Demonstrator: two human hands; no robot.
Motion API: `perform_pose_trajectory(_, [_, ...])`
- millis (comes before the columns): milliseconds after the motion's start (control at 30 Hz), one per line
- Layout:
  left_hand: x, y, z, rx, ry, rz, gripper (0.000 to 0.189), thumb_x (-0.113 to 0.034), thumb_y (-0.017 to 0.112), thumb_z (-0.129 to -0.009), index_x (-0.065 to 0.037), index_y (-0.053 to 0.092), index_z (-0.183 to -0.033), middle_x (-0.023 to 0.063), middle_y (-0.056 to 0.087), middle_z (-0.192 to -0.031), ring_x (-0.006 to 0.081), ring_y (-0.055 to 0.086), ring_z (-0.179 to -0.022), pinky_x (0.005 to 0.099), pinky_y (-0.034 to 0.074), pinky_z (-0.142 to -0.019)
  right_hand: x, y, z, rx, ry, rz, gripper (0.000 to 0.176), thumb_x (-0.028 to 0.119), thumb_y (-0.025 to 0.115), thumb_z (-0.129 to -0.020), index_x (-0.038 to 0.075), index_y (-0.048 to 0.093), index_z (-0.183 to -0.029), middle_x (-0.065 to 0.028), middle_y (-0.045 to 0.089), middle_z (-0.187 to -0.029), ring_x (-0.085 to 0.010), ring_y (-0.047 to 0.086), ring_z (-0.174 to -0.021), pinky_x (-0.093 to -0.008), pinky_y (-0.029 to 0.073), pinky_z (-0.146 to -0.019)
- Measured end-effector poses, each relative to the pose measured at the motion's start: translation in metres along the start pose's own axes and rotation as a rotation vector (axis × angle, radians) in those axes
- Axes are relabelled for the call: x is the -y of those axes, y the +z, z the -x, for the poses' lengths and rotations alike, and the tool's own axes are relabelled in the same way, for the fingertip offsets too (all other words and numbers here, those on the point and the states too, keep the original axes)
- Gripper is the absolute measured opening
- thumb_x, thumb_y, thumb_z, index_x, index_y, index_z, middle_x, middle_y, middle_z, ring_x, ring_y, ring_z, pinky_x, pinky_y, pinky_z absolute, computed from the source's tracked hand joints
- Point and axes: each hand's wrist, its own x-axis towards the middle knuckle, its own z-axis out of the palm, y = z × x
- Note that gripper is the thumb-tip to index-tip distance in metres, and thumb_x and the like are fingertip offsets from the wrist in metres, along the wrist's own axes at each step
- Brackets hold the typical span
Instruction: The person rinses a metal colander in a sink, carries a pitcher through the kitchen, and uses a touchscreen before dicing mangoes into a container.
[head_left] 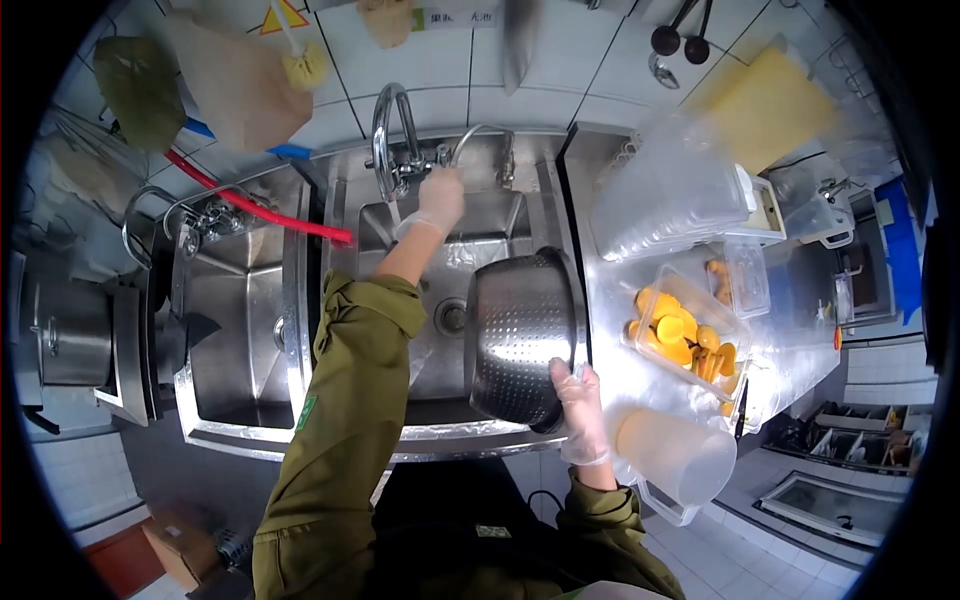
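Note:
My left hand (pixel 440 198), in a clear glove, reaches across the middle sink (pixel 425 375) and is closed at the handle of the chrome faucet (pixel 385 130); its fingers partly hide the handle. A pale streak under the spout looks like water. My right hand (pixel 582 410), also gloved, grips the near right rim of a perforated metal colander (pixel 515 335). The colander is tilted on its side over the right part of the sink, its holed base toward the left. Its inside is hidden from me.
On the steel counter at right, a clear container (pixel 652 290) holds yellow-orange fruit pieces (pixel 675 325). A translucent pitcher (pixel 690 455) is at the counter's front edge, and stacked clear tubs (pixel 665 190) stand behind. A red hose (pixel 250 207) crosses the left sink (pixel 235 340).

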Motion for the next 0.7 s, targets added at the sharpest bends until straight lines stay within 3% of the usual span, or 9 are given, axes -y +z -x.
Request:
perform_pose_trajectory(67, [-0.001,-0.005,-0.009,0.080,-0.016,-0.005,0.029,-0.005,0.056,-0.075,0.000,0.058,-0.104,0.0169,0.054,-0.100,0.0335,0.057,-0.088,0.0425,0.050,-0.074,-0.006,-0.005,-0.002,0.062,-0.059,0.039,0.015,0.018,0.058,-0.090,0.012,0.054,-0.077,0.0102,0.042,-0.071,-0.0005,0.035,-0.065,-0.0188,0.032,-0.060])
perform_pose_trajectory(200, [-0.001,0.009,-0.019,-0.079,-0.104,0.150,0.018,-0.010,0.053,-0.079,-0.002,0.061,-0.093,0.0218,0.055,-0.098,0.0387,0.058,-0.084,0.0444,0.049,-0.075,-0.007,-0.003,-0.002,0.078,-0.033,0.087,0.018,0.023,0.059,-0.090,0.012,0.054,-0.076,0.0108,0.040,-0.068,-0.0010,0.033,-0.063,-0.0210,0.029,-0.057])
perform_pose_trajectory(300, [-0.008,0.025,-0.030,-0.096,-0.569,0.930,0.022,-0.016,0.049,-0.081,-0.001,0.061,-0.091,0.0253,0.058,-0.091,0.0418,0.057,-0.086,0.0479,0.046,-0.075,-0.008,0.000,-0.005,0.092,0.011,0.027,0.016,0.023,0.060,-0.089,0.011,0.056,-0.080,0.0096,0.044,-0.070,-0.0021,0.038,-0.066,-0.0210,0.033,-0.061])
perform_pose_trajectory(400, [-0.012,0.047,-0.045,-0.283,-0.203,0.518,0.028,-0.021,0.044,-0.082,0.001,0.059,-0.090,0.0273,0.058,-0.086,0.0440,0.056,-0.087,0.0497,0.044,-0.077,-0.005,0.011,-0.007,0.058,0.032,0.042,0.016,0.025,0.061,-0.089,0.010,0.058,-0.084,0.0082,0.049,-0.074,-0.0039,0.042,-0.070,-0.0217,0.036,-0.067])
perform_pose_trajectory(533, [-0.017,0.088,-0.067,-0.300,-0.231,0.201,0.014,-0.007,0.056,-0.072,-0.004,0.064,-0.083,0.0192,0.059,-0.090,0.0384,0.056,-0.088,0.0436,0.046,-0.077,-0.021,0.017,-0.025,0.154,0.096,0.097,0.021,0.029,0.063,-0.087,0.010,0.057,-0.091,0.0072,0.049,-0.078,-0.0051,0.042,-0.074,-0.0229,0.035,-0.070])
perform_pose_trajectory(567, [-0.036,0.049,-0.057,-0.323,-0.247,0.218,0.015,0.000,0.058,-0.068,-0.004,0.064,-0.080,0.0158,0.059,-0.091,0.0352,0.056,-0.089,0.0407,0.048,-0.076,-0.023,0.020,-0.027,0.148,0.085,0.127,0.021,0.029,0.062,-0.087,0.010,0.056,-0.091,0.0071,0.048,-0.077,-0.0051,0.041,-0.073,-0.0230,0.035,-0.069])
perform_pose_trajectory(600, [-0.034,0.058,-0.065,-0.241,-0.309,0.177,0.018,-0.002,0.057,-0.070,-0.002,0.062,-0.088,0.0162,0.058,-0.094,0.0349,0.055,-0.093,0.0417,0.046,-0.081,-0.025,0.024,-0.030,0.150,0.068,0.159,0.021,0.029,0.062,-0.088,0.010,0.056,-0.091,0.0071,0.046,-0.076,-0.0052,0.040,-0.072,-0.0231,0.034,-0.068])
perform_pose_trajectory(667, [-0.026,0.084,-0.074,-0.261,-0.432,0.334,0.030,-0.006,0.059,-0.072,-0.001,0.059,-0.101,0.0177,0.057,-0.101,0.0372,0.054,-0.100,0.0413,0.044,-0.086,-0.028,0.031,-0.029,0.119,0.042,0.180,0.021,0.029,0.062,-0.088,0.009,0.055,-0.091,0.0067,0.045,-0.076,-0.0051,0.039,-0.072,-0.0231,0.034,-0.067])
perform_pose_trajectory(700, [-0.025,0.111,-0.071,-0.380,-0.414,0.602,0.035,-0.009,0.059,-0.072,0.000,0.057,-0.106,0.0198,0.056,-0.106,0.0375,0.053,-0.103,0.0413,0.044,-0.087,-0.029,0.034,-0.025,0.081,0.034,0.169,0.021,0.029,0.062,-0.088,0.009,0.055,-0.091,0.0063,0.045,-0.076,-0.0050,0.040,-0.073,-0.0230,0.035,-0.068])
